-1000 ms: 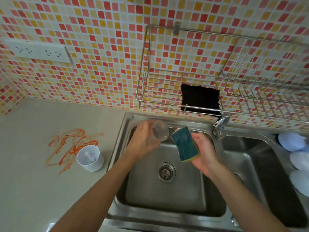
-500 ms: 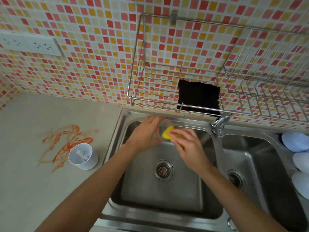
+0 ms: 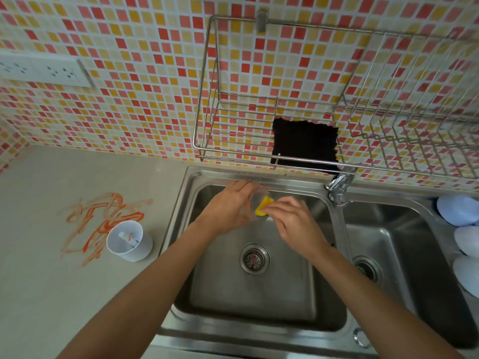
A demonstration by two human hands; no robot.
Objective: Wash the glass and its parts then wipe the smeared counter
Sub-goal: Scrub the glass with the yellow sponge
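I am watching the left hand (image 3: 228, 206) gripping the glass (image 3: 255, 203) over the sink (image 3: 259, 294), right hand (image 3: 293, 221) fingers pinching the sponge (image 3: 263, 206) inside it. Risks: wet glass slipping, cracking under pressure; bench (image 3: 51, 281) smear (image 3: 103, 216) is awaiting wiping

Soft, even indoor light, fairly bright on the tiled wall (image 3: 129, 99), dimmer in the sink (image 3: 259, 294). Faint glare on the sink's near rim. Wide-angle lens bends the edges; corners darken. The hands look slightly blurred.
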